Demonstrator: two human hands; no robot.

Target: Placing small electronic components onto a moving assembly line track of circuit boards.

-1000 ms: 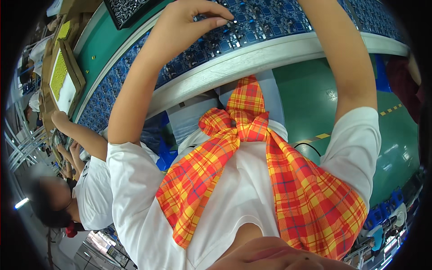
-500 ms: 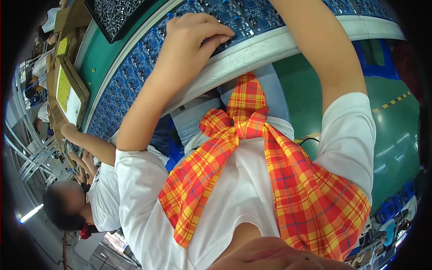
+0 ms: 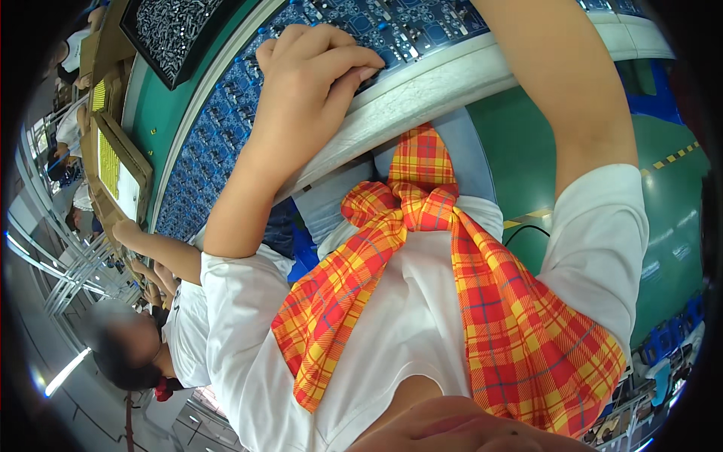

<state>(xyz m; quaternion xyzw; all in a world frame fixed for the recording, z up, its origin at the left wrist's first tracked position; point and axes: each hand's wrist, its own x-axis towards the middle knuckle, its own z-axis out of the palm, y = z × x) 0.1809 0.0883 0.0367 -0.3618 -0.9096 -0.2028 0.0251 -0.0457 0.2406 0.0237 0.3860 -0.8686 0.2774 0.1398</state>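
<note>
My left hand (image 3: 309,87) lies over the blue circuit boards (image 3: 203,169) near the white rail along their near edge. Its fingers are bent, and the thumb and index finger come together close to the board surface. Whatever may be between those fingertips is too small or hidden to make out. Small components stand up all over the boards. My right forearm (image 3: 568,83) reaches forward across the rail, and its hand lies beyond the upper edge of the picture.
A black tray (image 3: 175,74) of small metal parts sits on the green surface beyond the boards. Cardboard boxes (image 3: 143,162) with yellow items stand farther left. The white rail (image 3: 429,87) runs in front of me. Another person's arm (image 3: 162,248) reaches toward the bench at left.
The whole view has shifted slightly. My left hand shows a little farther left with its fingers somewhat more spread at the knuckles, and my right forearm appears farther right.
</note>
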